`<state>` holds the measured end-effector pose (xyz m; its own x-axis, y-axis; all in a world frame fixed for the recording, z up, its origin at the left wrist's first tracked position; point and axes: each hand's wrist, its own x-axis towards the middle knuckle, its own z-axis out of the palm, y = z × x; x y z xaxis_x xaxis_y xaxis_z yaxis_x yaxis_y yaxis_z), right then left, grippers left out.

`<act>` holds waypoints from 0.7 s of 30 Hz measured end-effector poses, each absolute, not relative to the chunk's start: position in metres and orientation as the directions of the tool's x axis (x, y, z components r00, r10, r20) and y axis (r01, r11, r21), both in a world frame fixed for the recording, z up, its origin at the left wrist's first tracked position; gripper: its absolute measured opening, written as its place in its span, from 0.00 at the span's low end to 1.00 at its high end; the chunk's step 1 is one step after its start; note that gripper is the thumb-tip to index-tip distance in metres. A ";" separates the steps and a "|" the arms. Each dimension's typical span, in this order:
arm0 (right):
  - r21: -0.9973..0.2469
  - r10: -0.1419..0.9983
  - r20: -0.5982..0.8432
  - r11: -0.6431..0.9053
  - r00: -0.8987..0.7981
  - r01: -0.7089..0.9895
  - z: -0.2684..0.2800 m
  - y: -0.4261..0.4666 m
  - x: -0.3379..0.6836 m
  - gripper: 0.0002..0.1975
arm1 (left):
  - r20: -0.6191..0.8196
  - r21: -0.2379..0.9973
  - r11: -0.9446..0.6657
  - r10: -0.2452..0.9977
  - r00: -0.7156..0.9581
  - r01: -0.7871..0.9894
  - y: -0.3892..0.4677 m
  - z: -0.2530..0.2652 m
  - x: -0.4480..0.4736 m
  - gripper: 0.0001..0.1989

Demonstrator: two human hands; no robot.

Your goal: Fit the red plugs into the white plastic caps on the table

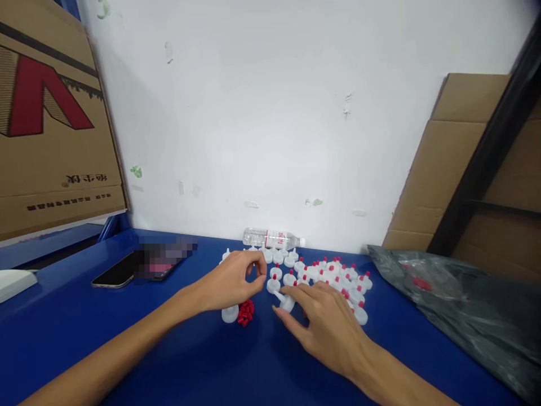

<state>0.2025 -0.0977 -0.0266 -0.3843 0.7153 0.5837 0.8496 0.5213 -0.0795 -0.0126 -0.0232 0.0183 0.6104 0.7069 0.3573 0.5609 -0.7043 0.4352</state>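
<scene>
My right hand [323, 324] grips a white nozzle cap [287, 303] between thumb and fingers, its spout tilted to the left and bare of red. My left hand [236, 280] is closed in a pinch just left of it; whatever its fingertips hold is hidden. Below the left hand lies a small pile of red tips [245, 313], beside a white cap [230, 313] partly covered by that hand. Many white caps with red tips [333, 273] stand grouped behind and around my right hand. Plain white caps [278, 256] without red tips sit in rows behind my left hand.
A clear plastic bottle [273, 238] lies against the white wall. On the left are a phone [116, 272], a blurred dark item [169, 260] and a printed carton [54, 129]. A dark plastic bag [456, 310] covers the right side of the blue table [203, 366].
</scene>
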 end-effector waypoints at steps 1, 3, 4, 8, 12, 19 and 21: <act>-0.078 0.715 0.584 0.521 -0.384 0.850 -0.027 -0.097 0.203 0.13 | 0.347 0.480 -0.699 0.706 0.617 0.531 -0.025 0.020 -0.010 0.05; -0.067 0.708 0.591 0.521 -0.387 0.851 -0.027 -0.097 0.203 0.13 | 0.338 0.564 -0.685 0.701 0.628 0.461 -0.028 0.021 -0.007 0.09; -0.061 0.702 0.596 0.523 -0.389 0.850 -0.028 -0.097 0.203 0.13 | 0.339 0.603 -0.677 0.697 0.632 0.422 -0.029 0.021 -0.006 0.10; -0.043 0.687 0.613 0.523 -0.391 0.851 -0.029 -0.096 0.205 0.12 | 0.316 0.717 -0.629 0.677 0.665 0.299 -0.028 0.019 -0.004 0.09; -0.011 0.663 0.644 0.508 -0.383 0.861 -0.029 -0.094 0.206 0.12 | 0.308 0.739 -0.613 0.676 0.669 0.279 -0.026 0.019 -0.004 0.07; -0.014 0.667 0.621 0.535 -0.412 0.845 -0.027 -0.095 0.207 0.11 | 0.283 0.670 -0.648 0.674 0.683 0.362 -0.026 0.017 -0.004 0.08; -0.017 0.676 0.602 0.543 -0.426 0.839 -0.027 -0.095 0.206 0.10 | 0.299 0.620 -0.684 0.659 0.690 0.384 -0.027 0.015 -0.003 0.08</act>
